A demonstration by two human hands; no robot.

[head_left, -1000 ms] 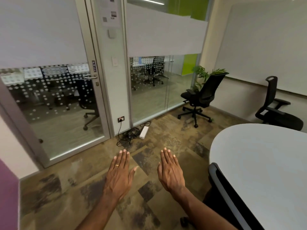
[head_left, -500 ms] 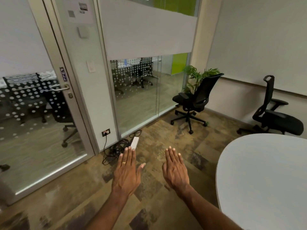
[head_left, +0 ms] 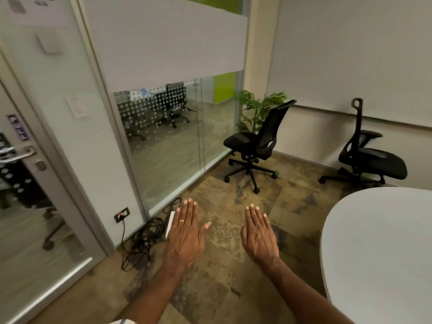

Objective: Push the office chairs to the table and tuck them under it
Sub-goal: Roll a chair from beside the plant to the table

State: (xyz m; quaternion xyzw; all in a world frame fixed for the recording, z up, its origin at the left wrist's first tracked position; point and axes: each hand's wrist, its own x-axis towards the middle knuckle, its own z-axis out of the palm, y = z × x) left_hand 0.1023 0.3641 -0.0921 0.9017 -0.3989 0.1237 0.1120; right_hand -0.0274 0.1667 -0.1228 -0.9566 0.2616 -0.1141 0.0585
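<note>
Two black office chairs stand away from the white rounded table [head_left: 378, 242] at the right. One chair [head_left: 254, 146] is near the glass wall by the corner, its seat facing left. The other chair [head_left: 371, 160] stands by the far wall, just beyond the table's far edge. My left hand [head_left: 184, 237] and my right hand [head_left: 259, 237] are held out flat, palms down, over the carpet, fingers extended and holding nothing. Both hands are well short of either chair.
A glass wall and a glass door [head_left: 35, 183] with a lever handle run along the left. A tangle of black cables [head_left: 142, 239] and a white power strip [head_left: 170, 224] lie on the floor by a wall socket [head_left: 122, 214]. A potted plant [head_left: 257, 111] fills the corner.
The view has swung right and moved forward, so both chairs look nearer. The chair tucked at the table's near edge has dropped out of view. My hands stay flat and empty.
</note>
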